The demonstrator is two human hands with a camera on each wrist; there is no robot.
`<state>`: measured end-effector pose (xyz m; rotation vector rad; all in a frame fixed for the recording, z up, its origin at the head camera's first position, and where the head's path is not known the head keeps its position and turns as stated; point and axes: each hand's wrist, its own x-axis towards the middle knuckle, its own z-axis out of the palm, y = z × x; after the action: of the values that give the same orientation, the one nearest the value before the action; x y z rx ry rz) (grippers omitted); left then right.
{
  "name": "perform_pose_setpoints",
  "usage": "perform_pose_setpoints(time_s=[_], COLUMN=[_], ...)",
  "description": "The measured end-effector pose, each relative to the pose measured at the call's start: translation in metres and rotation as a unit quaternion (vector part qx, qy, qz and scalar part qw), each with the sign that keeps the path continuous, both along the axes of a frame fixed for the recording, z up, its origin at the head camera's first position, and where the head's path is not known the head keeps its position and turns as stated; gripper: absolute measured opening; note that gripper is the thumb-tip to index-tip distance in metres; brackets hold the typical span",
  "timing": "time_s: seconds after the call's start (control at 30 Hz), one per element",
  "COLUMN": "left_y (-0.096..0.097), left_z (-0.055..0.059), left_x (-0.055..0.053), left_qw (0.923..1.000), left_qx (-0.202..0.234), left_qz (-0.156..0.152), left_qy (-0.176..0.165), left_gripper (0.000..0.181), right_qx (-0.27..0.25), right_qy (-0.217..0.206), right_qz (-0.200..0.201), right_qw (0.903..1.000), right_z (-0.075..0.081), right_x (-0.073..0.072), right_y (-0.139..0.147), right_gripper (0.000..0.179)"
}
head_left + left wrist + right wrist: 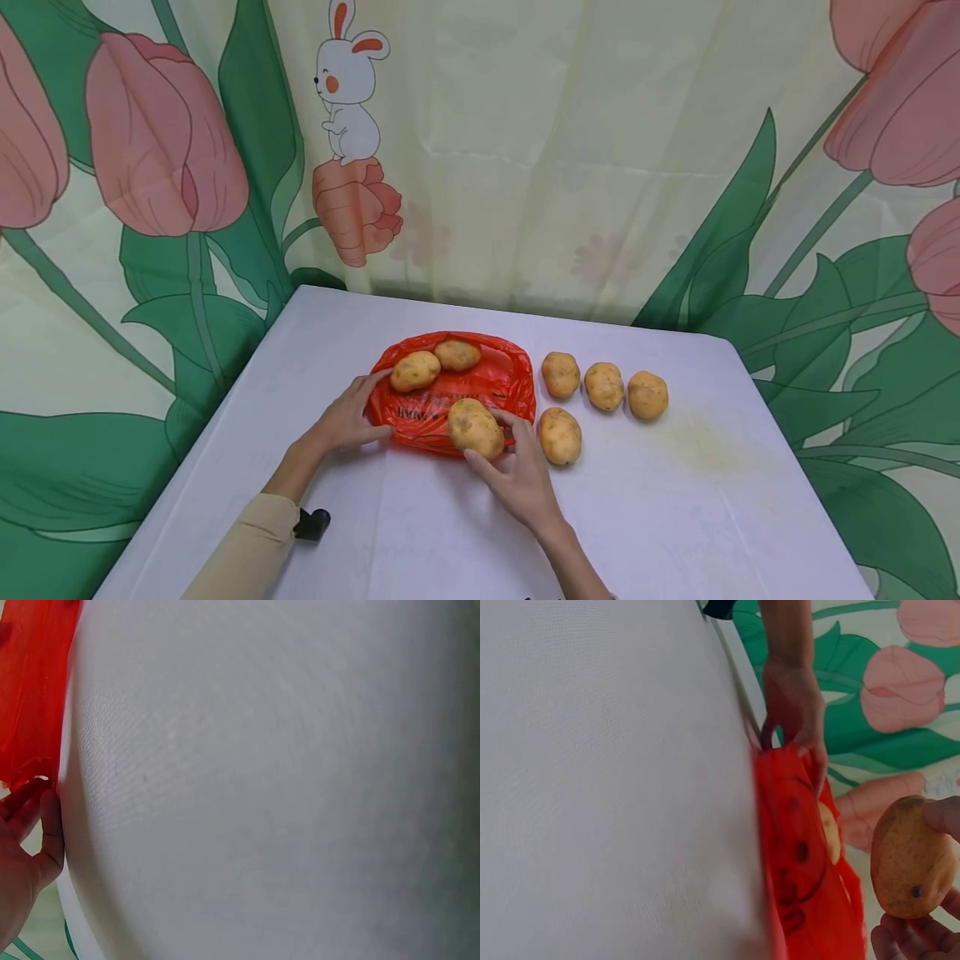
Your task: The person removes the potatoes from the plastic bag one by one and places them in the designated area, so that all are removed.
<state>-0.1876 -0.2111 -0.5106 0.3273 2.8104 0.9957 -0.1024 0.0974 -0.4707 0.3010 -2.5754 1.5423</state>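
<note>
A red plastic bag lies spread on the table with two potatoes at its back left, one potato close to the left fingertips and another potato beside it. My left hand holds the bag's left edge, its thumb near the front corner; in the left wrist view the fingers are at the red film. Over the bag's front right, my right hand grips a larger potato between thumb and fingers. That potato appears raised beside the bag in the right wrist view.
Right of the bag stand several more potatoes: three in a back row, including one potato nearest the bag, and one potato in front, close to the right hand. A white cloth covers the table. Behind it hangs a tulip-printed curtain.
</note>
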Motion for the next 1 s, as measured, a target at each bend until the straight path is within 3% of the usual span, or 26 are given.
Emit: perform_pose_setpoints(time_s=[0.5,1.0], left_y=[0.000,0.000], left_z=[0.000,-0.001], left_x=[0.000,0.000], left_qw=[1.0000,0.9999], left_qx=[0.005,-0.003], left_qz=[0.000,0.007], left_qy=[-0.003,-0.011], left_gripper=[0.099,0.100], right_qx=[-0.031,-0.004], right_qy=[0.015,0.046], right_qz=[-0.038,-0.103], right_qw=[0.9987,0.9936], right_z=[0.006,0.007], right_x=[0.003,0.002], right_y=[0.032,0.064], right_gripper=[0.068,0.069])
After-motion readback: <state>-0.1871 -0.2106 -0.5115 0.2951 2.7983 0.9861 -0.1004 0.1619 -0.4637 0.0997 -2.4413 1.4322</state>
